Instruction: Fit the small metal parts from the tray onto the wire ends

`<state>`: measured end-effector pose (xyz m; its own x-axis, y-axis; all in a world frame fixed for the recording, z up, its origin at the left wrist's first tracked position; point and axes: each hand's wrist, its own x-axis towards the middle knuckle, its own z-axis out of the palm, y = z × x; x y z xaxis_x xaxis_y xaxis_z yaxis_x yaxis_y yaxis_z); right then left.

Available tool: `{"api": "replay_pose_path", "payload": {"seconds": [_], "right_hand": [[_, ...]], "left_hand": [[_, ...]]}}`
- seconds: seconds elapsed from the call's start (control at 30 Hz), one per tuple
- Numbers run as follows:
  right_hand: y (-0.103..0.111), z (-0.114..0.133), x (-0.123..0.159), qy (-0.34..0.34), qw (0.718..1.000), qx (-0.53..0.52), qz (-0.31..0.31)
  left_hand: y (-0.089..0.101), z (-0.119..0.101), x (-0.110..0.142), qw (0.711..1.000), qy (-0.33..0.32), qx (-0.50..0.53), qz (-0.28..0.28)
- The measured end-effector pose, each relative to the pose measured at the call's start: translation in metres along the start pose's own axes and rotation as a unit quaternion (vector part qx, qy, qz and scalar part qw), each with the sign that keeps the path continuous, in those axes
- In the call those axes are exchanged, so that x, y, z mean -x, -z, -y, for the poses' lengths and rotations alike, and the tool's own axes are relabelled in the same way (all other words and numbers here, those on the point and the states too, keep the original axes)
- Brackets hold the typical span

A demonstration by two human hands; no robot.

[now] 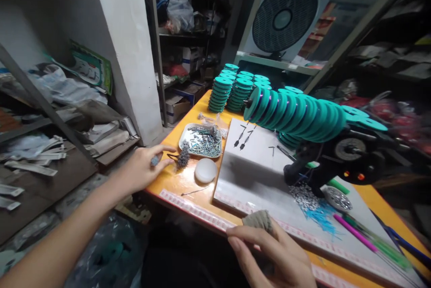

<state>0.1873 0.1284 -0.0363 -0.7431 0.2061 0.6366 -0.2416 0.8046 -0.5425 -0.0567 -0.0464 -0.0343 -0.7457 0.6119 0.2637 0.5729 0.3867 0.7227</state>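
My left hand (151, 168) is at the table's left edge, thumb and forefinger apart. Between them lies the wire loop of a dark, bristly cluster of small metal parts (183, 157); whether they touch it I cannot tell. A bluish-grey patch shows at a bent finger. Beside the cluster are a white tray (182, 141) of small metal pieces and a round white lid or dish (205, 171). A thin metal pin (195, 191) lies in front. My right hand (272, 252), a grey-green wrap on one finger, is over the front edge, thumb and forefinger pinched; anything between them is hidden.
A grey board (249, 176) covers the middle of the yellow table (168, 185). On its right stands a black machine (353, 153) with a row of teal spools (296, 113). Behind are stacked teal spools (220, 93). Metal beads (305, 196), blue clippings (323, 218) and a pink-handled tool (355, 233) lie right.
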Motion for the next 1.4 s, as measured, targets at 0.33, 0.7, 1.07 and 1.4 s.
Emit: {"api": "replay_pose_path", "payload": {"seconds": [0.33, 0.7, 1.07, 1.4], "right_hand": [[-0.003, -0.009, 0.003, 0.000, 0.998, -0.053, 0.024], [-0.016, -0.002, 0.002, -0.105, 0.988, -0.113, 0.002], [-0.019, 0.000, 0.010, -0.204, 0.968, -0.147, 0.001], [-0.017, -0.009, 0.018, -0.029, 0.997, -0.071, 0.019]], "left_hand": [[-0.021, -0.013, 0.011, 0.998, 0.009, 0.065, 0.006], [-0.078, -0.056, 0.085, 0.920, 0.154, 0.360, -0.022], [-0.099, -0.072, 0.103, 0.889, 0.223, 0.388, -0.096], [-0.101, -0.108, 0.104, 0.774, 0.370, 0.488, -0.159]]}}
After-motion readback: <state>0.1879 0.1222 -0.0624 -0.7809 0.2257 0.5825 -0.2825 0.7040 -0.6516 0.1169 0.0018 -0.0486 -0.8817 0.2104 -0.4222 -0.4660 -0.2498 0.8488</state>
